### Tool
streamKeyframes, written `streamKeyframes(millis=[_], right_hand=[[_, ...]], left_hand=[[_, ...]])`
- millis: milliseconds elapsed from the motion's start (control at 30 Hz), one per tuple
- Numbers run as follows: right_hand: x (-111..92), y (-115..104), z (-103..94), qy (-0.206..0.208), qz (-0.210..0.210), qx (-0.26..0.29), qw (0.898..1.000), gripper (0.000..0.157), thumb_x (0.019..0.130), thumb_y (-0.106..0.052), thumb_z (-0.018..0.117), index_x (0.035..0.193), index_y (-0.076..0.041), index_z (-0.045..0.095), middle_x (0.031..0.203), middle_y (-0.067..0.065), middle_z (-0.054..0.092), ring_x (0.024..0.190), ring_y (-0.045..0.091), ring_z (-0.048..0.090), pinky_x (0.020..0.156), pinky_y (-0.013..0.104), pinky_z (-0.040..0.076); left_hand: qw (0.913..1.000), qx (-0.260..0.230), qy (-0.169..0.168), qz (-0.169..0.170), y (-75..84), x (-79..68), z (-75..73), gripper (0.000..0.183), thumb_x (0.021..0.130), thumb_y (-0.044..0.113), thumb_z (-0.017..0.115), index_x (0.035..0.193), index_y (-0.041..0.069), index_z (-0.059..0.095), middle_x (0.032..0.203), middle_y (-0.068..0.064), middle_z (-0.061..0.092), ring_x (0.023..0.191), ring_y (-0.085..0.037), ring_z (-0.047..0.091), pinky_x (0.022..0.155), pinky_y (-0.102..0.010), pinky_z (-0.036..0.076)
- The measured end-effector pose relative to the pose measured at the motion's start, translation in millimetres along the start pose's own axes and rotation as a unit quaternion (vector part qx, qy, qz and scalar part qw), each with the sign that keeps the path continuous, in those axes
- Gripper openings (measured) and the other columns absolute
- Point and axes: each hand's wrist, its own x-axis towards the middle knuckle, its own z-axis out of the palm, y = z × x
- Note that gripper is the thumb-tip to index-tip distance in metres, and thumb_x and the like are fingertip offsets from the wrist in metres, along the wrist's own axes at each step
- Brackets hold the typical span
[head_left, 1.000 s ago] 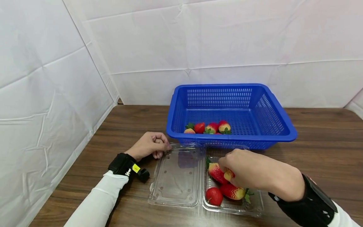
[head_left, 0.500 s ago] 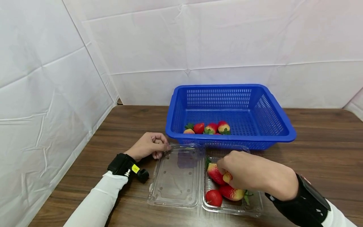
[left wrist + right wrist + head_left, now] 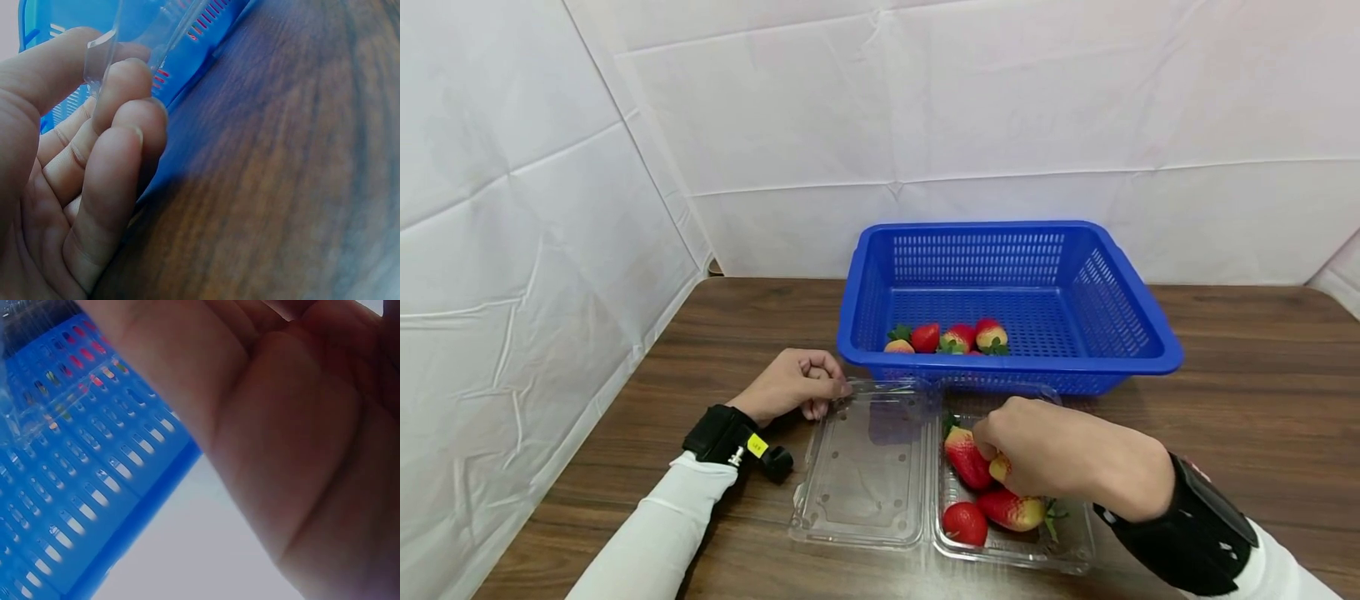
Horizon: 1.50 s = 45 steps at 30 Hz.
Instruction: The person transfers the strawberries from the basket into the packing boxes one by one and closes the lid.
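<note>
A clear plastic clamshell box lies unfolded on the table, its lid [image 3: 868,479] on the left and its tray [image 3: 992,554] on the right. My left hand [image 3: 797,385] pinches the lid's far left corner; the left wrist view shows the clear edge [image 3: 100,59] between thumb and forefinger, other fingers curled. Inside the tray, my right hand [image 3: 1067,450] grips a strawberry [image 3: 999,468], mostly hidden by the fingers. Around it in the tray lie a long strawberry [image 3: 967,460], another with green leaves [image 3: 1011,509] and a rounder red one [image 3: 965,523].
Directly behind the box stands a blue slotted basket [image 3: 1150,364], several strawberries [image 3: 927,337] along its near side. A white sheet [image 3: 1000,108] hangs behind the brown wooden table [image 3: 1247,367], and another [image 3: 512,275] runs along the left.
My right hand and forearm have shifted slightly left within the tray, still gripping the strawberry. The long strawberry beside it has moved slightly left. The left hand stays on the lid corner.
</note>
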Motion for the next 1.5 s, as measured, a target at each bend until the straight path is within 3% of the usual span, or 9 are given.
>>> streamKeyframes(millis=[300, 533, 767, 1133, 1500], right_hand=[[3.9, 2.1, 4.9, 0.007, -0.017, -0.019, 1.0, 0.022, 0.073, 0.002, 0.07, 0.072, -0.017, 0.059, 0.062, -0.007, 0.052, 0.055, 0.009, 0.045, 0.048, 0.025, 0.043], [5.4, 3.3, 6.3, 0.008, -0.024, -0.016, 1.0, 0.024, 0.073, 0.002, 0.07, 0.07, -0.017, 0.057, 0.061, -0.007, 0.049, 0.053, 0.008, 0.043, 0.046, 0.024, 0.037], [5.0, 1.5, 4.1, 0.0, -0.011, -0.015, 1.0, 0.02, 0.074, 0.0, 0.072, 0.072, -0.016, 0.06, 0.062, -0.007, 0.051, 0.053, 0.008, 0.044, 0.046, 0.024, 0.039], [4.1, 0.6, 1.8, 0.001, -0.008, -0.012, 1.0, 0.024, 0.074, 0.0, 0.073, 0.069, -0.016, 0.056, 0.058, -0.008, 0.044, 0.052, 0.008, 0.039, 0.047, 0.024, 0.032], [3.0, -1.3, -2.4, -0.012, 0.022, 0.002, 1.0, 0.018, 0.077, -0.006, 0.075, 0.076, -0.016, 0.06, 0.061, -0.005, 0.051, 0.055, 0.011, 0.046, 0.049, 0.027, 0.042]], left_hand=[[1.0, -0.003, -0.003, 0.003, -0.6, -0.1, -0.8, 0.024, 0.084, 0.022, 0.075, 0.09, 0.003, 0.063, 0.059, -0.004, 0.062, 0.051, -0.017, 0.057, 0.044, -0.023, 0.05], [1.0, 0.001, -0.003, 0.003, -0.8, 0.3, -0.9, 0.024, 0.084, 0.022, 0.075, 0.09, 0.003, 0.063, 0.059, -0.004, 0.062, 0.051, -0.017, 0.057, 0.044, -0.023, 0.05], [1.0, -0.002, -0.003, 0.006, 0.1, -0.1, -1.0, 0.023, 0.084, 0.022, 0.075, 0.089, 0.003, 0.063, 0.059, -0.003, 0.062, 0.051, -0.017, 0.057, 0.044, -0.023, 0.05], [1.0, -0.001, -0.003, 0.005, -1.3, 0.7, -0.8, 0.024, 0.083, 0.022, 0.076, 0.089, 0.003, 0.063, 0.059, -0.004, 0.061, 0.051, -0.017, 0.056, 0.043, -0.023, 0.05], [1.0, 0.001, -0.003, 0.006, -1.2, 0.6, -1.1, 0.022, 0.084, 0.021, 0.075, 0.089, 0.002, 0.064, 0.059, -0.004, 0.061, 0.05, -0.017, 0.056, 0.043, -0.023, 0.05]])
